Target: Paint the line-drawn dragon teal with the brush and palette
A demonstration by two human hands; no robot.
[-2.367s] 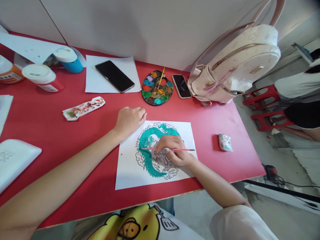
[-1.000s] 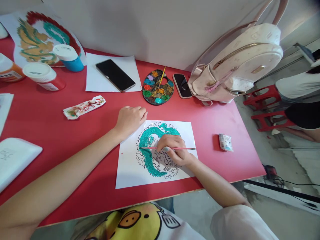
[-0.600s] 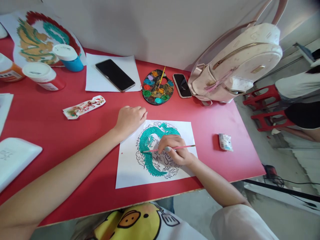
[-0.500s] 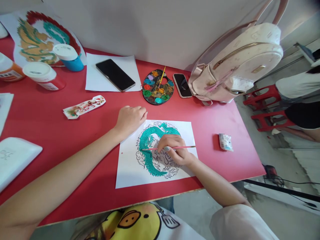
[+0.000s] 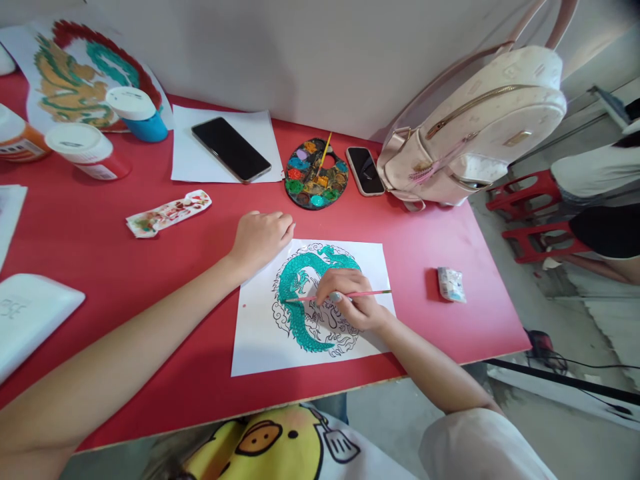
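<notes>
My right hand (image 5: 350, 299) is closed around a thin pink paintbrush (image 5: 360, 293), its tip touching the left curve of a teal dragon. The dragon belongs to a round line drawing on a white sheet of paper (image 5: 255, 340). Part of the drawing is hidden under this hand. At the sheet's upper left corner, my left hand (image 5: 263, 239) rests with its fingers curled in, and nothing shows in them. Beyond the sheet sits a dark paint palette (image 5: 304, 193) with several colours and a yellow brush (image 5: 325, 152) lying on it.
Two phones, one black (image 5: 231, 150) and one smaller (image 5: 365, 171), lie near a pale backpack (image 5: 480, 127). Paint jars (image 5: 83, 150) and a coloured painting (image 5: 70, 80) stand left. A stained strip (image 5: 169, 215) and small packet (image 5: 451, 285) lie on the red table (image 5: 165, 287). People sit at right.
The brush tip has shifted very slightly to the right along the dragon's teal body. My left hand stays in place.
</notes>
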